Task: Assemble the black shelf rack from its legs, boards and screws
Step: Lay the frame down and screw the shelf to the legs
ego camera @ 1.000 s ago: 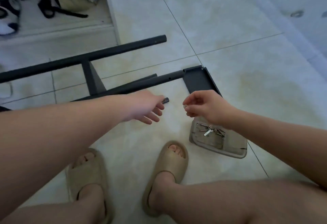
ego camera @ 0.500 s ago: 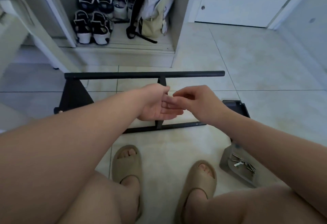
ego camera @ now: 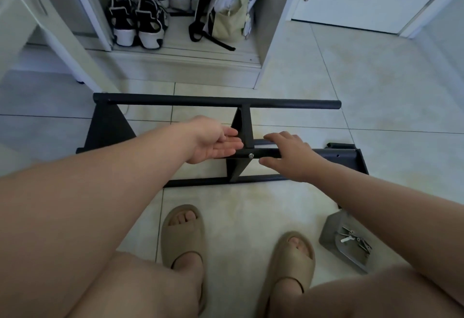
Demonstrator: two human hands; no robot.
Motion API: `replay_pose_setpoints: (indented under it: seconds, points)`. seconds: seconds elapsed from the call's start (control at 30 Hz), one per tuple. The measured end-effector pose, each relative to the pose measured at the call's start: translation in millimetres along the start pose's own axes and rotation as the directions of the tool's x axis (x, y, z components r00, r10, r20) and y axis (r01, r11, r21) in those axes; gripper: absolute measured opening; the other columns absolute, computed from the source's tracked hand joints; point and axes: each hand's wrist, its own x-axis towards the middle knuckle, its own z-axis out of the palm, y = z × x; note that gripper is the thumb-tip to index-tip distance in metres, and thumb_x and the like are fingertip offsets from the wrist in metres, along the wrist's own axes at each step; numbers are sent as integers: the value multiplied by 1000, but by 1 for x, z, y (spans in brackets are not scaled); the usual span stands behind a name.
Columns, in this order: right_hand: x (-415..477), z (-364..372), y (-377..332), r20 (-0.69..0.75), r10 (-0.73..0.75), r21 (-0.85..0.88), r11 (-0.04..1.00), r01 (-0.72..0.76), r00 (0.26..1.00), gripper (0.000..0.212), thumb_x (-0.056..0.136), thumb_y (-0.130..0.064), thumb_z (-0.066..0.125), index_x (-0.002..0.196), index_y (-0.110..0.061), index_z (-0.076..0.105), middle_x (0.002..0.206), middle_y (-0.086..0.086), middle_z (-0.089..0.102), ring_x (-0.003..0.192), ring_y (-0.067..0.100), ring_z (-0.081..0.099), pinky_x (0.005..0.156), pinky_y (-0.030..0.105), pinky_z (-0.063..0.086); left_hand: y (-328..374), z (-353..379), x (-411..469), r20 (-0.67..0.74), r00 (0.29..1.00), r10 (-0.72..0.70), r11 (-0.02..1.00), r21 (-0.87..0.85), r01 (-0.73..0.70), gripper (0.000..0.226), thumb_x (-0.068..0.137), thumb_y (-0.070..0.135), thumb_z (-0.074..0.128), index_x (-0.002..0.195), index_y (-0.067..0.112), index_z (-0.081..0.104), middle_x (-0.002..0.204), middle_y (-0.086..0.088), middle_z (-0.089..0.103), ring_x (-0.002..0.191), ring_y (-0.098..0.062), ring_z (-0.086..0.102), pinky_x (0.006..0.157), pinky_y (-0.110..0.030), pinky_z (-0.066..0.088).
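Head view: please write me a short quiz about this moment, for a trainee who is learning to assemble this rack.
1. True or false: the left hand grips a screwdriver.
2. Where is the tray of spare screws?
A. on the floor beside the right slipper
B. inside the shoe cabinet
C. on top of the shelf frame
3. Which black part does the right hand rest on?

Key
1. False: its fingers are straight, palm up, holding nothing.
2. A
3. The black leg, next to the silver screw already set in it.
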Motion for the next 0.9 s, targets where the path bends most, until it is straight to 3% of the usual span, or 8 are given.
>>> replay_pose_setpoints:
  seconds: [0.13, 0.23, 0.33, 0.43, 0.5, 0.57, 0.77, 0.9]
  points:
    - [11, 12, 9, 63, -16, -111, 994, 22, 998, 65, 94, -64, 52, 146, -25, 44, 142, -1, 51, 134, 25, 42, 112, 46, 26, -3, 4, 19, -216, 932, 291, 922, 322, -213, 29, 99, -2, 39, 97, 12, 64, 99, -9, 73, 80, -15, 74, 68, -29, 58]
    - [16, 18, 12, 29, -34, -123, 992, 38, 999, 58, 93, -72, 44, 126, -25, 55, 118, -6, 59, 119, 23, 51, 104, 42, 28, -14, 7, 28, -163, 907, 387, 775, 591, -225, 32, 95, -2, 43, 107, 15, 68, 110, -8, 72, 100, -22, 68, 93, -37, 55]
    - [21, 24, 11, -25, -30, -107, 994, 27, 999, 61, 89, -79, 41, 107, -23, 58, 104, -7, 59, 105, 21, 52, 97, 40, 29, -20, 16, 30, -84, 921, 380, 622, 760, -187, 39, 95, 2, 43, 122, 17, 66, 123, -3, 68, 114, -23, 62, 100, -36, 50]
    - [24, 29, 8, -85, -12, -79, 997, 5, 996, 63, 87, -81, 40, 89, -21, 57, 91, -7, 62, 94, 20, 55, 90, 39, 30, -18, 27, 35, -43, 937, 346, 557, 813, -169, 38, 95, 2, 45, 122, 17, 68, 119, -4, 69, 107, -24, 62, 95, -35, 52]
    - [26, 30, 7, -107, -1, -70, 998, -6, 994, 60, 87, -81, 40, 81, -23, 53, 81, -8, 60, 90, 21, 55, 87, 40, 29, -16, 34, 38, -32, 948, 317, 516, 845, -144, 31, 94, 2, 45, 105, 16, 70, 103, -9, 68, 87, -27, 58, 80, -34, 50]
    - [27, 31, 7, -110, 6, -73, 997, -14, 994, 59, 87, -82, 39, 76, -25, 49, 75, -9, 57, 86, 21, 54, 89, 41, 30, -13, 39, 40, -47, 958, 282, 518, 848, -111, 24, 95, 2, 43, 97, 17, 62, 97, -10, 60, 82, -27, 49, 74, -33, 43]
    - [21, 33, 9, -82, 27, -63, 997, -32, 996, 60, 84, -86, 39, 72, -27, 46, 71, -10, 55, 69, 6, 46, 80, 40, 31, -10, 45, 41, -114, 976, 187, 565, 825, -12, 33, 95, 4, 42, 117, 5, 65, 116, -19, 65, 87, -31, 54, 85, -40, 51]
    - [3, 35, 7, 5, 52, -90, 995, -51, 999, 60, 82, -88, 39, 74, -28, 47, 77, -8, 54, 74, 16, 53, 63, 34, 35, -18, 49, 30, -98, 988, 123, 536, 844, 17, 30, 93, 6, 47, 115, 7, 68, 115, -18, 66, 96, -32, 59, 97, -43, 50]
